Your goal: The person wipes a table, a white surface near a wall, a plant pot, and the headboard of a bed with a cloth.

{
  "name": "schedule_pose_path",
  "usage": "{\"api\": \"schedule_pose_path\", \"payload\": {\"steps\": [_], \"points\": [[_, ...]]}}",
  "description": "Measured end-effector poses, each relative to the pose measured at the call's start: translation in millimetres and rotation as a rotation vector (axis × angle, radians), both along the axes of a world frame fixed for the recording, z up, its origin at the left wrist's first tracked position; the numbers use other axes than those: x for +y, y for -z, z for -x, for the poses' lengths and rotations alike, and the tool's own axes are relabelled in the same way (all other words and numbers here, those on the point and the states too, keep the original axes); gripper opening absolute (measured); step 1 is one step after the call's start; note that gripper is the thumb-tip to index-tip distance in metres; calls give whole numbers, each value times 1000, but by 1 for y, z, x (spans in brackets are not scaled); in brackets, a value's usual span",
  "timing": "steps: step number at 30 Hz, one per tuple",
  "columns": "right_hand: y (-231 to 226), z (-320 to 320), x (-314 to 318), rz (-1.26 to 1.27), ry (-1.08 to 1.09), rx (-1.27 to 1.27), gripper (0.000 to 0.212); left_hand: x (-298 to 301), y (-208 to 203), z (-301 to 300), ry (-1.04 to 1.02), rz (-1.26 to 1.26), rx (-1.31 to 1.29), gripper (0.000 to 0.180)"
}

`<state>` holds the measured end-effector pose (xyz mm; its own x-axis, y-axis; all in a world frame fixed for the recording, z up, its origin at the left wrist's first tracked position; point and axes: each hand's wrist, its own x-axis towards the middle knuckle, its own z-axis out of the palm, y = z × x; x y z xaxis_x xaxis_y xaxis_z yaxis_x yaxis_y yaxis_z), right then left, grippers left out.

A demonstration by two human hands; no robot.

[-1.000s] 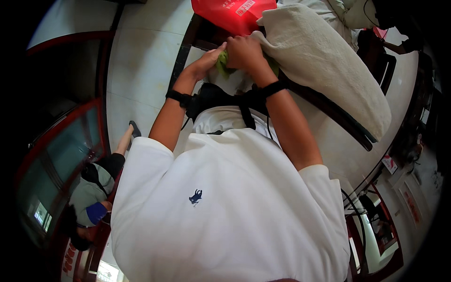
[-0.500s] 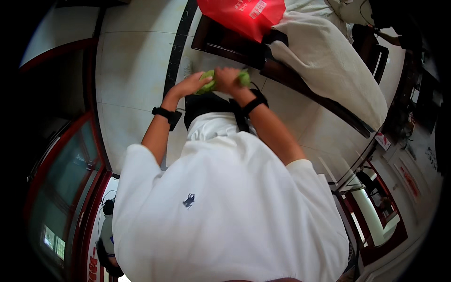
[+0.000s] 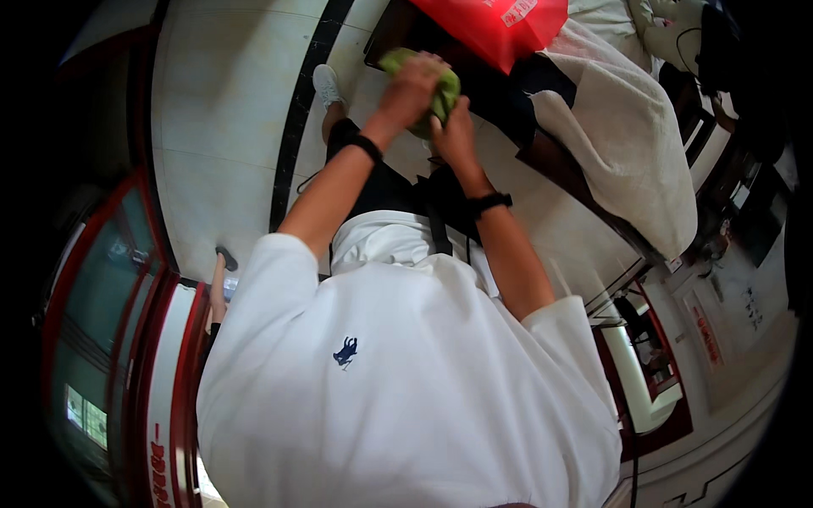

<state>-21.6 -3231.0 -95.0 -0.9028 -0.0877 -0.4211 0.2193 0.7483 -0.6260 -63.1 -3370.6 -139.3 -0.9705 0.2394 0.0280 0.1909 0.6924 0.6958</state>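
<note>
A crumpled green cloth (image 3: 446,97) is bunched between my two hands, out in front of my body. My left hand (image 3: 412,91) is closed over its upper side, slightly blurred. From below, my right hand (image 3: 456,135) grips the lower right part, thumb against the fabric. One loose end pokes out past the left fingers. Black bands circle both my wrists.
A dark wooden bench (image 3: 563,173) draped with a beige cover (image 3: 622,144) stands ahead to the right. On it sits a red bag (image 3: 508,30). My white shoe (image 3: 326,85) rests by a black floor strip (image 3: 298,110). Another person's leg (image 3: 218,288) shows at left.
Both hands have moved forward, nearer the bench, with the left now higher than the right. The cloth is bunched differently. My white shoe and another person's leg have come into clear view.
</note>
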Motion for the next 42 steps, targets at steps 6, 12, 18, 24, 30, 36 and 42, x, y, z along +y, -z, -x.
{"api": "schedule_pose_path", "payload": {"steps": [6,12,18,24,30,36,42], "points": [[1,-55,100,-243,-19,-79,57,105,18,-20,131,-123,-67,50],[10,-50,44,-146,-98,-54,48,73,27,-26,126,-189,36,51],[14,-20,-46,20,-254,107,53,-85,5,-24,-2,171,179,59],[-5,16,-92,-55,-360,196,64,-137,-5,-30,-377,169,-41,54],[2,-15,-10,-413,-375,-49,67,-23,4,-22,-82,170,87,47],[6,-69,107,-450,-576,20,68,50,6,-60,232,87,89,63],[53,-66,99,43,-488,352,68,7,2,-36,218,145,47,74]]}}
